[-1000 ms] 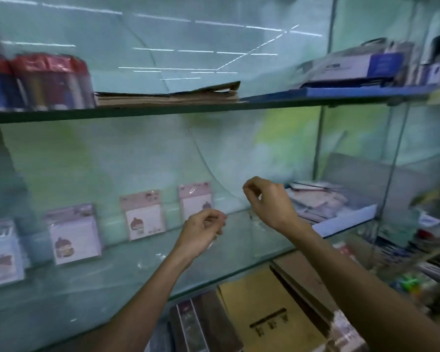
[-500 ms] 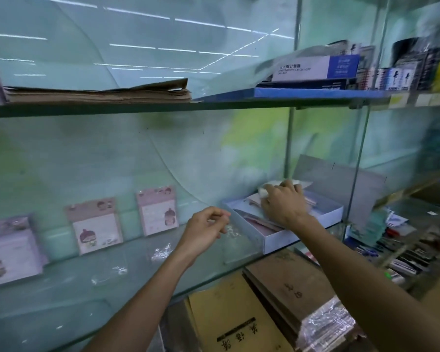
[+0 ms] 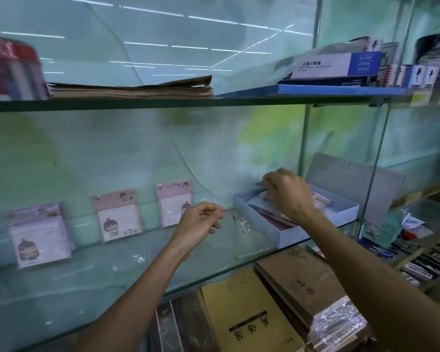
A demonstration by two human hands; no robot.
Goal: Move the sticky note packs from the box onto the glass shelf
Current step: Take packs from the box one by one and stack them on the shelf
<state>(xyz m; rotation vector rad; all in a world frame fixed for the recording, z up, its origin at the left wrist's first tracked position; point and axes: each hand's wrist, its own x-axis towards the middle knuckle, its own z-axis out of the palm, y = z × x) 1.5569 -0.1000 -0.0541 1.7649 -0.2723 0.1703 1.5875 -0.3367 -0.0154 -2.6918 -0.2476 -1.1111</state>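
Three sticky note packs stand against the back wall of the glass shelf: a purple one, a pink one and another pink one. At the shelf's right end lies an open pale blue box with more packs in it. My right hand is inside the box, fingers closed on the top of a white sticky note pack that is tilted up from the pile. My left hand hovers over the shelf just left of the box, fingers loosely curled and holding nothing.
The upper shelf carries a stack of brown paper, a calculator box and red cans. Yellow and brown notebooks lie below the glass. A glass divider stands right of the box.
My right hand went from above the shelf into the box and closed on a pack, now lifting slightly. The view swung right, then back left. My left hand stayed near the shelf.
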